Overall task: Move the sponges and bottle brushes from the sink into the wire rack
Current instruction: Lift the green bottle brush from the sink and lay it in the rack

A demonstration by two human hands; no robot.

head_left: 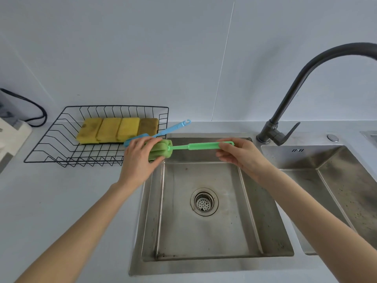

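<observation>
I hold a green bottle brush (195, 146) level above the sink's (204, 260) far left corner. My left hand (140, 160) wraps its green foam head. My right hand (238, 154) pinches the end of its handle. The black wire rack (61, 137) stands on the counter left of the sink. Several yellow sponges (118, 129) lie side by side in its back part. A blue bottle brush (173, 128) rests over the rack's right rim, handle pointing back right; my left hand hides part of its head. The sink basin shows only its drain strainer (204, 202).
A dark curved faucet (306, 82) rises behind the sink at the right. A second steel basin (336, 180) lies further right. At the far left edge sit a white object (12, 135) and a black cable (34, 111). A pale wall stands close behind.
</observation>
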